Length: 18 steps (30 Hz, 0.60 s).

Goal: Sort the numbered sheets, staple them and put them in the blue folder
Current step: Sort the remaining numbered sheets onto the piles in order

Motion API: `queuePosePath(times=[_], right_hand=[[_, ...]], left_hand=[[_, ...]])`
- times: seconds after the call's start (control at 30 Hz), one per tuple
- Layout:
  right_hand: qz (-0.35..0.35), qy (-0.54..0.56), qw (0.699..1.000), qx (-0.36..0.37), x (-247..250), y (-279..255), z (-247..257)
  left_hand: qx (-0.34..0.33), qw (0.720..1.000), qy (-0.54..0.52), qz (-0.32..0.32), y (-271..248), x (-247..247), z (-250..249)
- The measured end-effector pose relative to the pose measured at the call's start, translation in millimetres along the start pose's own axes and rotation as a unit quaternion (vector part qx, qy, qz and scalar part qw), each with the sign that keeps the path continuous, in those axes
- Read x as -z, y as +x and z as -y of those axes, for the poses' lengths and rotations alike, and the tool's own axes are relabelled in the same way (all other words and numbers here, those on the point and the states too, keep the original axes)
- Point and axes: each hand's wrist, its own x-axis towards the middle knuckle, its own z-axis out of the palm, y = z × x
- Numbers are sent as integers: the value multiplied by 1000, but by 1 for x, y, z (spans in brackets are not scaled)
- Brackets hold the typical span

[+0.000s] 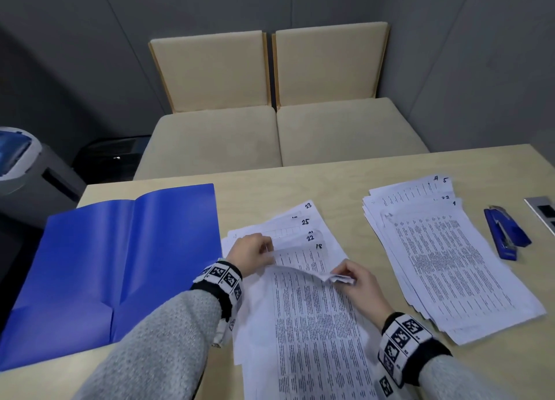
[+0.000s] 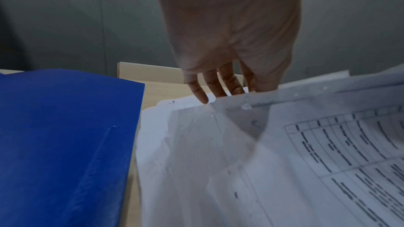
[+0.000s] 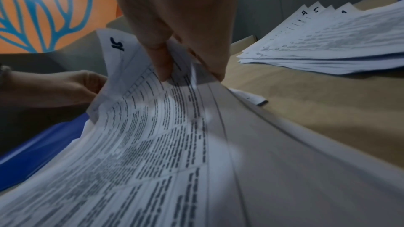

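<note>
An open blue folder (image 1: 120, 264) lies flat at the table's left, also in the left wrist view (image 2: 65, 144). Beside it, a fanned middle pile of printed sheets (image 1: 300, 234) shows corner numbers 23, 25, 22 and 18. A second pile (image 1: 444, 249) with 4, 5 and 1 lies to the right. The blue stapler (image 1: 506, 233) rests beyond that pile. My left hand (image 1: 255, 249) grips the top left edge of the uppermost middle sheet (image 1: 315, 324). My right hand (image 1: 351, 276) pinches its curled top right corner, thumb on the print (image 3: 166, 61). The sheet's top edge is lifted.
The table (image 1: 330, 183) is light wood, with a metal socket panel (image 1: 543, 213) at its right edge. Two beige seats (image 1: 279, 135) stand behind the far edge. A grey machine (image 1: 24, 165) stands on the floor to the left.
</note>
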Motion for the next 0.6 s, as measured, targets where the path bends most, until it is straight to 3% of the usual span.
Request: queuePosePath(times=[0.2, 0.33, 0.47, 0.6], right_hand=[[10, -7, 1000, -21, 0, 5, -7], [8, -20, 1000, -20, -3, 11, -6], [2, -28, 999, -27, -5, 13, -8], [0, -34, 999, -31, -7, 16, -11]], left_hand=[[-87, 995, 46, -9, -1, -6, -1], [-81, 996, 26, 32, -2, -9, 3], [-120, 992, 35, 7, -4, -10, 2], [-110, 993, 41, 10, -6, -8, -7]])
